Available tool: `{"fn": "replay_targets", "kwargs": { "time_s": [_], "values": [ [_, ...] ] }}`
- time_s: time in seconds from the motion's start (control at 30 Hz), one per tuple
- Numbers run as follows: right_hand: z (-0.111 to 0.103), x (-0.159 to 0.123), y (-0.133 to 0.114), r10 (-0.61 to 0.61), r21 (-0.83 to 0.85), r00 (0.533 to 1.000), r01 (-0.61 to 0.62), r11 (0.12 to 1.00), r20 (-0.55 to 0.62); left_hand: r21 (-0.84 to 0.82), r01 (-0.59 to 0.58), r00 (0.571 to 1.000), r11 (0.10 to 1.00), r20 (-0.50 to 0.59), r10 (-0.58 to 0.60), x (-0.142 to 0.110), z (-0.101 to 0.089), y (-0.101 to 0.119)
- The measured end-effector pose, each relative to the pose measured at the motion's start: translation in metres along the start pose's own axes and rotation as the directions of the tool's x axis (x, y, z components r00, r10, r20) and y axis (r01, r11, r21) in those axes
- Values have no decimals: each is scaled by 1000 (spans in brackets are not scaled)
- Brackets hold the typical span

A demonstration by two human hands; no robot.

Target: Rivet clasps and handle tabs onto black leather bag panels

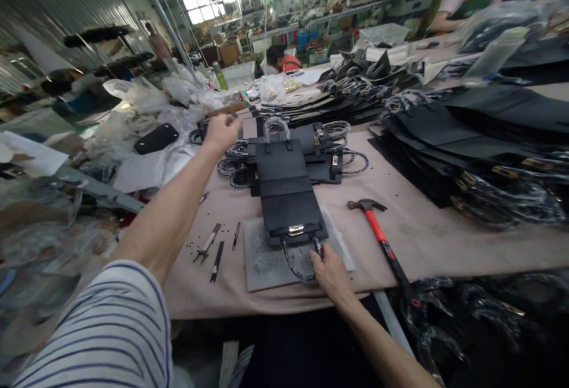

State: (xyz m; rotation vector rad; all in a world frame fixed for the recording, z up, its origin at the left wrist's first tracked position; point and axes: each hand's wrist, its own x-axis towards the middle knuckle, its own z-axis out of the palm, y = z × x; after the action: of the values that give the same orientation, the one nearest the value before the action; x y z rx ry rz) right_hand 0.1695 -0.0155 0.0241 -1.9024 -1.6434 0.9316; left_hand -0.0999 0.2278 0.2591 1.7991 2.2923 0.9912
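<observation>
A flat black leather bag piece (284,189) with a gold clasp lies lengthwise on a grey pad (262,260) at the table's near edge. My right hand (329,274) is closed on its wrapped handle loop (293,266) at the near end. My left hand (221,133) is stretched far out to the left of the bag's far handle (276,127), fingers curled over a pile of similar black pieces (240,166); what it holds, if anything, is hidden.
A red-handled hammer (382,237) lies right of the pad. Small punches and tools (216,249) lie left of it. Stacks of black bag panels (466,145) fill the right side. Plastic wrap and clutter (146,109) cover the left. People work at the far end.
</observation>
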Motion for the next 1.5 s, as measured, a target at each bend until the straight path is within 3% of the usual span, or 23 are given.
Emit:
{"fn": "replay_targets", "kwargs": {
  "time_s": [0.03, 0.07, 0.13, 0.2, 0.3, 0.37, 0.43, 0.5, 0.7, 0.97, 1.2, 1.3, 1.5],
  "values": [
    [3, 2, 1, 13, -5, 1000, -13, 1000, -11, 44, -120, 982, 992, 153, 112, -21, 24, -6],
    [3, 4, 3, 24, -11, 1000, -25, 1000, -17, 40, -167, 960, 985, 233, 154, -47, 46, -16],
    [0, 4, 9, 25, -22, 1000, -26, 999, -11, 38, -185, 941, 982, 295, 166, -110, 79, -45],
    [-6, 1, 16, 7, -41, 1000, -6, 999, 24, 29, -194, 935, 981, 309, 175, -177, 95, -81],
    [-15, -9, 26, -9, -84, 996, 17, 996, 91, 57, -169, 962, 984, 226, 152, -270, 95, -128],
    [-16, -20, 31, -19, -109, 992, 32, 994, 121, 77, -120, 978, 990, 178, 105, -322, 89, -147],
    [-14, -31, 36, -48, -130, 992, 63, 990, 113, 87, -76, 983, 993, 175, 59, -360, 86, -156],
    [-11, -43, 42, -95, -147, 992, 106, 983, 80, 83, -65, 984, 994, 169, 50, -382, 88, -159],
    [-11, -61, 58, -207, -202, 972, 226, 953, 113, 14, -87, 991, 996, 107, 85, -385, 96, -156],
    [-8, -64, 63, -318, -222, 934, 348, 911, 162, 33, 33, 991, 999, 130, -37, -376, 97, -151],
    [-6, -65, 68, -393, -278, 914, 405, 871, 102, 53, 37, 990, 998, 136, -44, -380, 99, -149],
    [-7, -63, 68, -365, -305, 924, 383, 872, 115, 65, 10, 993, 998, 118, -18, -383, 99, -151],
    [-16, -58, 65, -175, -363, 957, 251, 897, 230, 89, -83, 986, 993, 149, 69, -393, 92, -155]
  ]
}}
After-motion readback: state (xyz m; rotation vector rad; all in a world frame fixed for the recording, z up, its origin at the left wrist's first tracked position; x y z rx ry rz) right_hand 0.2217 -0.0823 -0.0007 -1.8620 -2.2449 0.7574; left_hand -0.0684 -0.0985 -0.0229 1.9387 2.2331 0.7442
